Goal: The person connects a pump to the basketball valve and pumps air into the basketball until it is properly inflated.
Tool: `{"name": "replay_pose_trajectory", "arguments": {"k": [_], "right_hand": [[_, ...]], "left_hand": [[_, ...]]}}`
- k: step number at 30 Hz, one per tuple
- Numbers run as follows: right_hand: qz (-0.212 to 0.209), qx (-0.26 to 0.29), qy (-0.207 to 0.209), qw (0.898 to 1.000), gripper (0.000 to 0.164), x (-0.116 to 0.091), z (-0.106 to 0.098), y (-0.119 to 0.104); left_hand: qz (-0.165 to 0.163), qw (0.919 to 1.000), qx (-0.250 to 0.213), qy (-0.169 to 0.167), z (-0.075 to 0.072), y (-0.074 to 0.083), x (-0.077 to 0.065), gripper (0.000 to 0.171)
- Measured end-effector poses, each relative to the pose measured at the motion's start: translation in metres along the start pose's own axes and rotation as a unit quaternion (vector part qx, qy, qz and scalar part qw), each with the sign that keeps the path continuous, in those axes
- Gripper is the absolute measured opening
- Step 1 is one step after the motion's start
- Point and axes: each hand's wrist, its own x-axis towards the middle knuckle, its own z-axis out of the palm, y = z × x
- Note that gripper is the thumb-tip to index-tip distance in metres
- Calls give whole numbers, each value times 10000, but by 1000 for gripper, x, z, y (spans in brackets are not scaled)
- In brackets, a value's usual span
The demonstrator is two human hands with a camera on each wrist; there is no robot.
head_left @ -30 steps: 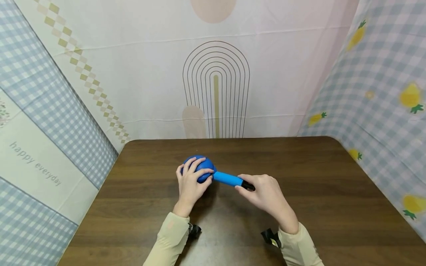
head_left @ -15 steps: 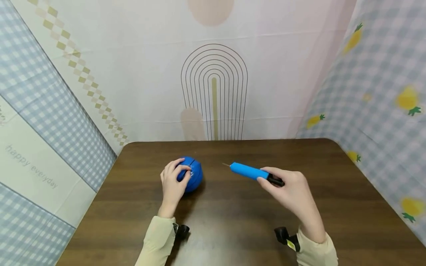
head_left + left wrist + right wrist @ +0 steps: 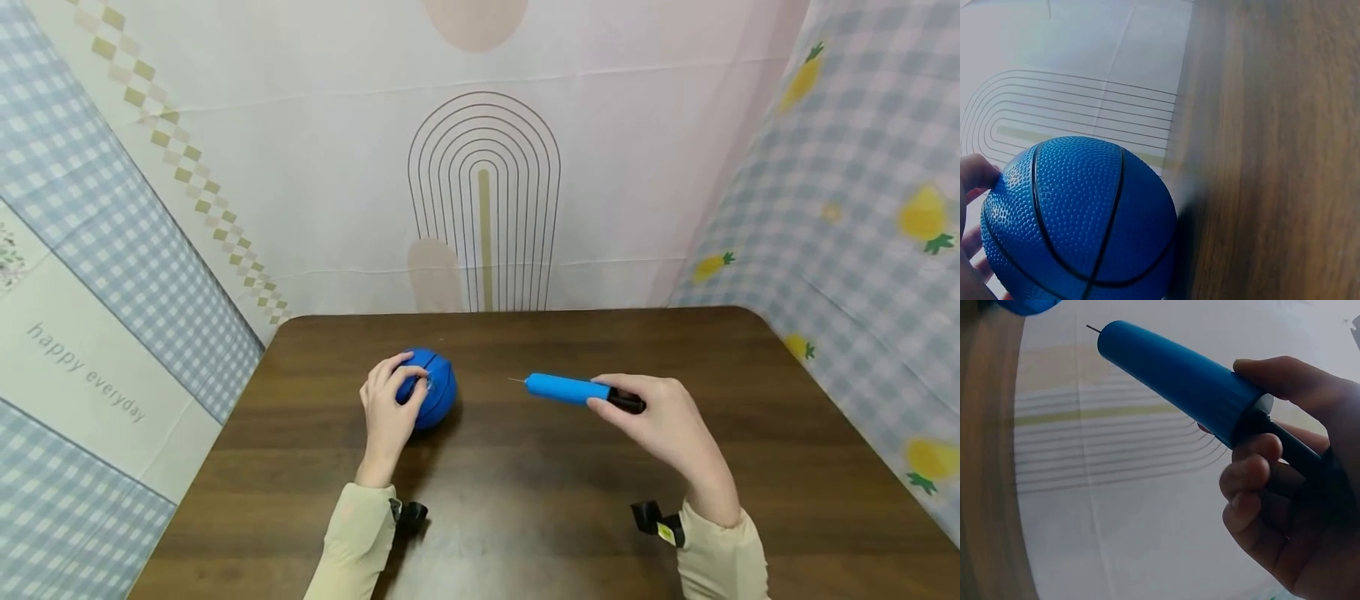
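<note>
A small blue basketball (image 3: 438, 393) with black seams is on the left part of the tabletop. My left hand (image 3: 388, 408) grips its left side, fingers curved over the top and thumb at the near side. In the left wrist view the pebbled basketball (image 3: 1085, 212) fills the lower left, with only some fingers (image 3: 975, 172) showing. Off to the right, my right hand (image 3: 663, 421) holds a blue hand pump (image 3: 566, 388) by its black handle end. The pump's thin needle (image 3: 1092, 329) points left toward the basketball, with a gap between them.
Both hands are over a dark wooden table (image 3: 525, 517). A white printed cloth (image 3: 337, 183) hangs behind it, and checked cloths (image 3: 840, 250) flank it on the left and right. A black wrist camera (image 3: 408, 517) is strapped to each wrist.
The pump's needle has come out of the basketball. My right hand has moved right with the pump, and my left hand has moved slightly left with the basketball.
</note>
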Motion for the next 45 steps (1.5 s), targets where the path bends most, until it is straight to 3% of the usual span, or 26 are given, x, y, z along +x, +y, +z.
{"name": "replay_pose_trajectory", "arguments": {"k": [10,18,23,31,37,45], "right_hand": [[128,185,-642,9977,34,5,3,47],[153,283,-1069,9938,38,5,12,73],[289,243,-1375,9898,39,8,22,83],[316,-32,-1816,9829,40,13,34,90],[528,-480,-2268,9713,39,13,45,99],[608,-684,-2331,9681,36,8,54,109]], "left_hand": [[-9,9996,-227,-167,-2,-3,4,6],[-543,9909,-196,-1215,-14,-3,11,22],[-576,9851,-117,-1613,-17,-3,15,29],[-557,9838,-102,-1699,-17,-3,17,28],[-544,9827,-64,-1771,-16,-3,16,30],[-479,9819,-10,-1830,-19,-4,13,29]]}}
